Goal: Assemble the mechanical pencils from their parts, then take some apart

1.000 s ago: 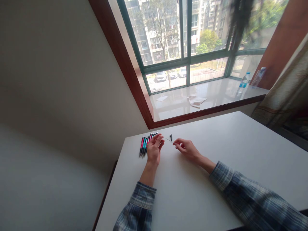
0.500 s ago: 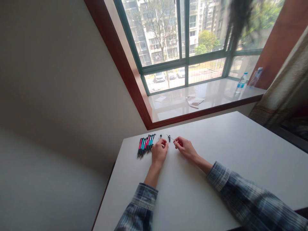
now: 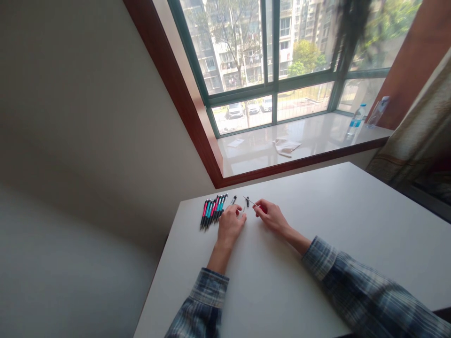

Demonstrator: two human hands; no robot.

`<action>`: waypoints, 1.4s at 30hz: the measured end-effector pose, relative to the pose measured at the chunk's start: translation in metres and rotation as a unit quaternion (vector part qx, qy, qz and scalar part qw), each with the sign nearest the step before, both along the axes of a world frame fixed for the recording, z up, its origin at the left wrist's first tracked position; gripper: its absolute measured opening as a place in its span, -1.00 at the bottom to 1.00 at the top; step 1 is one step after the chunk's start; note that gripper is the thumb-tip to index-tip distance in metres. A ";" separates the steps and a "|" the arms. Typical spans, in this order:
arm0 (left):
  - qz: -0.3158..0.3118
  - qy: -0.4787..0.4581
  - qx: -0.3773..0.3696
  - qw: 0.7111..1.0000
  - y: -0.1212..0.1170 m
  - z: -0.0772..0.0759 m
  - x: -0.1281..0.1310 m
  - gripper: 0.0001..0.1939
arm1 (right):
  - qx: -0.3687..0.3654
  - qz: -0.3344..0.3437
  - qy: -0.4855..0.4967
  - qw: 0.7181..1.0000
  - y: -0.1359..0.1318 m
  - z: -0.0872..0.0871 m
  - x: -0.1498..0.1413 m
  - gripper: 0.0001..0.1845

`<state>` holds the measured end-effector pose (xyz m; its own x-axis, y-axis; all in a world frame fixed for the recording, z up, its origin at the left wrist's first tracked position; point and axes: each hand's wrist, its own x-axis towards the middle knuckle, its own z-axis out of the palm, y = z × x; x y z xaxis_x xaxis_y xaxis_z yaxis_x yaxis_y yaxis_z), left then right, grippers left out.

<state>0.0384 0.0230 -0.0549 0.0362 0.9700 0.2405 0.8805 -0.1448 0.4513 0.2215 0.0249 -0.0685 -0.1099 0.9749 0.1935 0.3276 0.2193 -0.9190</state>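
Note:
Near the far edge of the white table, my right hand (image 3: pixel 270 217) pinches a disassembled pen (image 3: pixel 262 208); its pink part shows between the fingers and a thin refill sticks out up to the left. My left hand (image 3: pixel 229 224) rests on the table with thumb and index finger apart. A small pale piece (image 3: pixel 244 209), too small to name, lies by those fingertips. Just beyond the hands are a short black pen part (image 3: pixel 247 202) and a black-and-silver pen part (image 3: pixel 234 199). Left of my left hand lies a row of several pink, blue and black pens (image 3: pixel 212 212).
The white table (image 3: pixel 303 267) stands below a window sill (image 3: pixel 260 157) edged in red-brown wood. On the sill lie a crumpled cloth (image 3: pixel 287 147) and a paper (image 3: pixel 236 142), with two bottles (image 3: pixel 356 120) at the right. A wall rises on the left.
My left hand has shifted slightly left and its thumb and index finger have parted, leaving the small pale piece in view. My right hand stays almost where it was, still gripping the pen.

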 end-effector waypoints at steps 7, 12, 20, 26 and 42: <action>0.034 0.046 0.007 0.998 0.009 -0.005 0.007 -0.86 | -0.002 0.009 0.004 1.000 0.000 -0.001 0.001 -0.78; 0.042 0.036 0.012 0.998 0.013 -0.010 0.010 -0.87 | -0.007 0.011 0.003 1.000 0.002 -0.005 0.001 -0.78; 0.044 0.039 0.020 0.998 0.020 -0.012 0.016 -0.86 | -0.006 0.009 -0.001 1.000 0.003 -0.006 0.001 -0.77; 0.053 0.042 0.017 0.998 0.024 -0.008 0.020 -0.82 | -0.012 0.015 0.004 1.000 0.003 -0.006 0.001 -0.77; 0.047 0.016 0.002 0.999 0.020 -0.008 0.021 -0.82 | -0.009 0.016 -0.006 1.000 0.003 -0.008 0.000 -0.78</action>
